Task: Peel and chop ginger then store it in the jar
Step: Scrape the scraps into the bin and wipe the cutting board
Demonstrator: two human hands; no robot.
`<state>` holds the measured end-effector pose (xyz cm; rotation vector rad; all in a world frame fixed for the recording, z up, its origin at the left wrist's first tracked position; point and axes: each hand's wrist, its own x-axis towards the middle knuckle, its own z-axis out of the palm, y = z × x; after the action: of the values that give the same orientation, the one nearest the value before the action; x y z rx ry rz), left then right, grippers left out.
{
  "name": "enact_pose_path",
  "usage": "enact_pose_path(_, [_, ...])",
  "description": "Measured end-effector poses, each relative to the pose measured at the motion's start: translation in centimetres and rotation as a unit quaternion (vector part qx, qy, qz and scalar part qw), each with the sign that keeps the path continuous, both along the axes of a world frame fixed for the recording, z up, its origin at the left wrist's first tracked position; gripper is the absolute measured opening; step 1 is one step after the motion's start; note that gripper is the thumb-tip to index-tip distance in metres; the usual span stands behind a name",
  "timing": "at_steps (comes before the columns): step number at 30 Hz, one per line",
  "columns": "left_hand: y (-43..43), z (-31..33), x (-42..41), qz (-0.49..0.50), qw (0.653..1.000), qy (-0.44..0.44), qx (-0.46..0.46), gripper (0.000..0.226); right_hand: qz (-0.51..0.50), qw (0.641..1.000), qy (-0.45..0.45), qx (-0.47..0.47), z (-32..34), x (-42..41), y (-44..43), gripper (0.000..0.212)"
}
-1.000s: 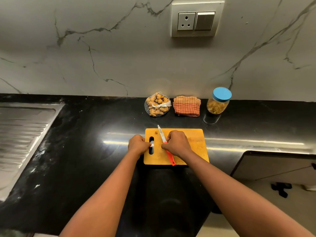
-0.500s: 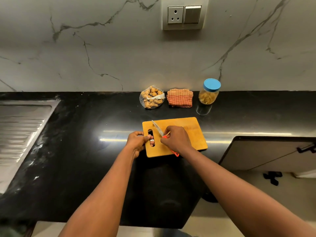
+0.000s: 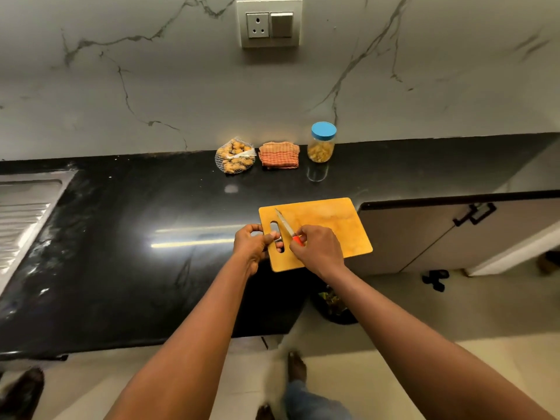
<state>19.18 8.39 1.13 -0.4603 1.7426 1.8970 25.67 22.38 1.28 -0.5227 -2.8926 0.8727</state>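
A yellow cutting board (image 3: pixel 330 219) is tilted, its right end over the edge of the black counter (image 3: pixel 136 237). My left hand (image 3: pixel 253 242) grips the board at its handle slot. My right hand (image 3: pixel 318 248) holds a knife (image 3: pixel 286 227) with a red handle, blade lying on the board and pointing up-left. A net bag of ginger (image 3: pixel 235 156) lies at the back by the wall. A glass jar (image 3: pixel 321 142) with a blue lid stands to the right, holding yellowish pieces.
A folded orange cloth (image 3: pixel 279 155) lies between the bag and the jar. A steel sink drainboard (image 3: pixel 24 207) is at the far left. Below the board a dark bin (image 3: pixel 333 307) stands on the floor. Cabinet doors (image 3: pixel 439 234) are on the right.
The board has been pulled right and toward the counter's edge, now overhanging above the bin. Both hands moved with it. The camera has backed away and looks further down.
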Motion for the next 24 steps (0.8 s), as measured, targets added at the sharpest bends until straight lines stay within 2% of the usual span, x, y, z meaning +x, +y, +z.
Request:
enact_pose_path(6, [6.5,-0.1,5.5,-0.036,0.999,0.014,-0.010,0.025,-0.043,0.999,0.021,0.012,-0.4,6.1,5.5,0.018])
enact_pose_path(11, [12.4,-2.5,9.3,-0.020,1.000,0.001,0.019,0.025,-0.047,0.999,0.019,0.019,-2.5,9.6,11.4,0.017])
enact_pose_path(18, [18.8,-9.4,13.8,0.041,0.998,-0.042,0.007,0.024,-0.014,1.000,-0.025,0.002,-8.8,12.0,17.9,0.016])
enact_pose_path(24, [21.1,-17.3,16.1,0.077,0.994,-0.072,-0.019,0.023,0.015,0.997,-0.070,-0.040,-16.8,12.9,20.5,0.017])
